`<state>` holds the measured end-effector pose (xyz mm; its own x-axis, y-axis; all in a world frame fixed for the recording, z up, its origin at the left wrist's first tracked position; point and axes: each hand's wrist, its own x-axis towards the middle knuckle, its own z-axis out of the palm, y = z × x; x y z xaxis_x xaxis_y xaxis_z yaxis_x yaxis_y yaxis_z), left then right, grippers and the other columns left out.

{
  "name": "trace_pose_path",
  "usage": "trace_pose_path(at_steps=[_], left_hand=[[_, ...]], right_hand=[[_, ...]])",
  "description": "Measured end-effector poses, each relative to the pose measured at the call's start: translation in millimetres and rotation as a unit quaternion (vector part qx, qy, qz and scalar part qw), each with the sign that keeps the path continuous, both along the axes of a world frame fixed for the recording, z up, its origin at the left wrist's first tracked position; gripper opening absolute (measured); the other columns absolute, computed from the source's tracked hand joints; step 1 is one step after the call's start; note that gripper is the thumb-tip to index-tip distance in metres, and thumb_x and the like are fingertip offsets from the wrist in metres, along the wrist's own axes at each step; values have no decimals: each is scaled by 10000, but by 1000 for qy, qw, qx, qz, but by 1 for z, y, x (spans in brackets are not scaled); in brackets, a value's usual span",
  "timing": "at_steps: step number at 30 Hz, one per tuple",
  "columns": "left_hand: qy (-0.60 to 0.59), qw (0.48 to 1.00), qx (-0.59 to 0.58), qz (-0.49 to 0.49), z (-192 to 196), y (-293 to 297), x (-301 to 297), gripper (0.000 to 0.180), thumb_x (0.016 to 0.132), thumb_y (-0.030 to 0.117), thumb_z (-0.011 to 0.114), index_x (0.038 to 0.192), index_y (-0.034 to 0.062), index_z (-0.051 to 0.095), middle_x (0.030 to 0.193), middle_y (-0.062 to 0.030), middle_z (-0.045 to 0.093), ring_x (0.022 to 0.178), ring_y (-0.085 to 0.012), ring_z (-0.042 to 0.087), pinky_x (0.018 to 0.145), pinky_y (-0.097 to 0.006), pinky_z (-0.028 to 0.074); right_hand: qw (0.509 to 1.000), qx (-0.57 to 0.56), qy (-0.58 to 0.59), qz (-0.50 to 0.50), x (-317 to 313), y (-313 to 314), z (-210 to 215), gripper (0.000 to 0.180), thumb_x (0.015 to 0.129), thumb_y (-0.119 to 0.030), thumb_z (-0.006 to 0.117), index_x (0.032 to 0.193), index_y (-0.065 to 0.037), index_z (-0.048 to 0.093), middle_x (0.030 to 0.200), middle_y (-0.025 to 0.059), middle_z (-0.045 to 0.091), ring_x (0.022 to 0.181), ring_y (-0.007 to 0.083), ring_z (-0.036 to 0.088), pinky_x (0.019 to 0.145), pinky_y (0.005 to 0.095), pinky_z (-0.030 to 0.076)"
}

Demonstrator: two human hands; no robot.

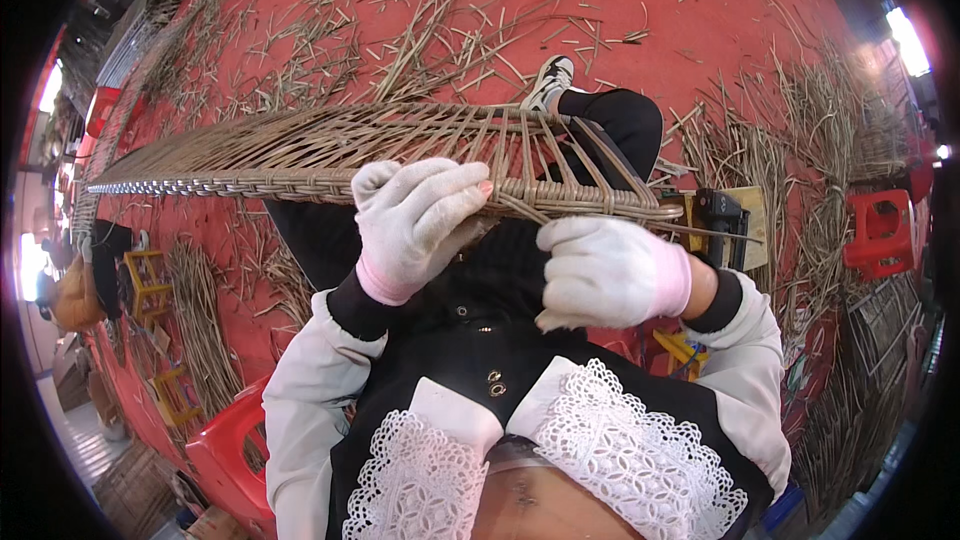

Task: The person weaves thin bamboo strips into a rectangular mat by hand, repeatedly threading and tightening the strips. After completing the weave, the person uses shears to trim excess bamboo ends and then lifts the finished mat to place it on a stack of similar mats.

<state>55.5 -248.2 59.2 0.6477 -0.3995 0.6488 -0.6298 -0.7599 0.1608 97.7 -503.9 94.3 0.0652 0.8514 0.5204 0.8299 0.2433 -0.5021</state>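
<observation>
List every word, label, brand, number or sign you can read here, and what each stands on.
None: no text is readable in this view.
Woven frame: no lettering visible.
Gloved left hand and gloved right hand: no lettering visible.
Black object by the frame's right end: any marking is too small to read.
Shoe: any lettering is too small to read.

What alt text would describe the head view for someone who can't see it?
A person's white-gloved left grip holds the near edge of a long woven frame, while the gloved right grip is curled beside that edge, near its right end; whether it holds anything is hidden. Brown strips lie scattered and bundled on the red floor.
</observation>
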Motion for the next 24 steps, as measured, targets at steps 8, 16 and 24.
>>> trace_pose_path(at_steps=[8,16,24], left_hand=[[124,987,-52,92,26,28,-7,472,599,175,866,1018,144,651,1020,-50,609,1011,-300,582,899,-434,445],[171,976,-73,109,27,23,-12,405,633,136,857,969,159,633,1007,-24,606,1016,-285,576,917,-424,414],[79,995,-27,50,21,29,-7,492,641,219,877,1068,132,648,1015,-38,639,981,-278,599,891,-420,444]], right_hand=[[977,39,199,-68,5,-25,8,401,758,-135,894,711,-83,500,653,46,467,627,318,546,816,449,546],[990,4,126,-67,-7,-24,-2,400,782,-109,865,704,-83,473,644,46,474,614,311,539,826,452,552],[993,27,97,-64,-13,-20,4,361,833,-121,825,718,-69,487,724,47,533,668,301,568,818,442,545]])
